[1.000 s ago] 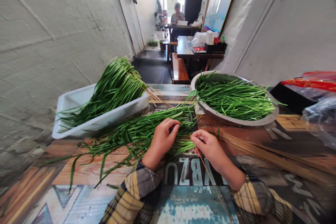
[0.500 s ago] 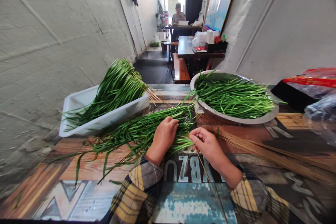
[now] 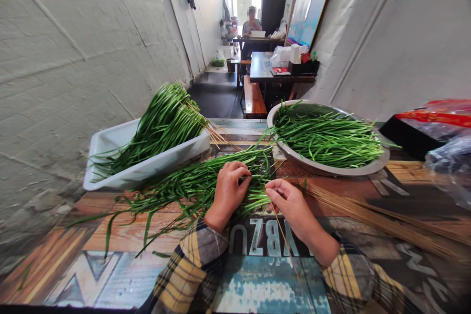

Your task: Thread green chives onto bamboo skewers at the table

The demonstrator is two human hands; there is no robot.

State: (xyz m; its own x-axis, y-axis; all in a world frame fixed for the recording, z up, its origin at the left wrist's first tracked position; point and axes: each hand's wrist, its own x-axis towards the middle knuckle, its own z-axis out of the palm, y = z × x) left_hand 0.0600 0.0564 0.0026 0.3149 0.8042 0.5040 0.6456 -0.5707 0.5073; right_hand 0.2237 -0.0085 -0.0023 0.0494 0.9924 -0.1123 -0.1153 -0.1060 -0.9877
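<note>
- Left hand (image 3: 228, 190) lies on the loose chive pile (image 3: 191, 184) near the middle of the surface (image 3: 110, 235); fingers curled over a few stalks, grip narrow, pinning them down.
- Right hand (image 3: 290, 203) just beside it; grip closed, thumb and fingers pinching a thin bamboo skewer (image 3: 285, 235) whose tip meets the cut ends of the chives. The skewer's shaft runs back toward the near edge.
- Done, judged from the layout: the white tray (image 3: 110, 144) at the left edge holds a stack of chives already on sticks, stick ends poking out toward the middle.
- Left, judged likewise: the loose pile under the hands, plus a full metal basin (image 3: 368, 167) of chives toward the far right. A bundle of spare skewers (image 3: 368, 216) lies along the right side. Work looks well short of half finished.
- Plastic bags (image 3: 449, 157) at the right edge.
- Another person (image 3: 252, 22) sits at a far table, apart.
</note>
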